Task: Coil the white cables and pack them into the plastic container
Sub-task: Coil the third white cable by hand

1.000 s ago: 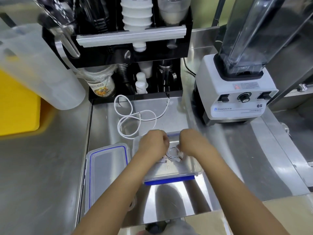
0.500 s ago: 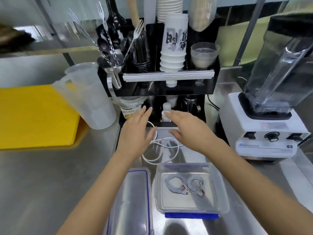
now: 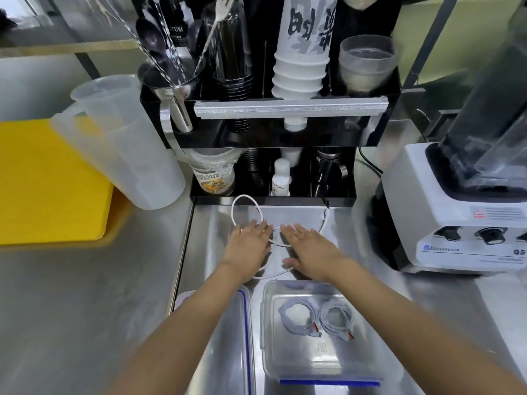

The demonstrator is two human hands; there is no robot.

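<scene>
A loose white cable (image 3: 245, 205) sprawls across the steel worktop (image 3: 85, 295), stretched mostly left to right, one plug end (image 3: 326, 215) pointing at the black rack (image 3: 273, 132). Left hand (image 3: 248, 243) and right hand (image 3: 309, 246) lie flat on it, fingers straight. Nearer, the container (image 3: 266, 323) holds two coiled cables (image 3: 316, 316); its lid (image 3: 233, 337) lies just left. A blender (image 3: 456, 223) stands right, a jug (image 3: 122, 143) left.

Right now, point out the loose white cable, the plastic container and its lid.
loose white cable (image 3: 245, 198): head view, top of its far loop.
plastic container (image 3: 266, 332): head view, left wall.
lid (image 3: 228, 352): head view, clear panel left of the container.
</scene>
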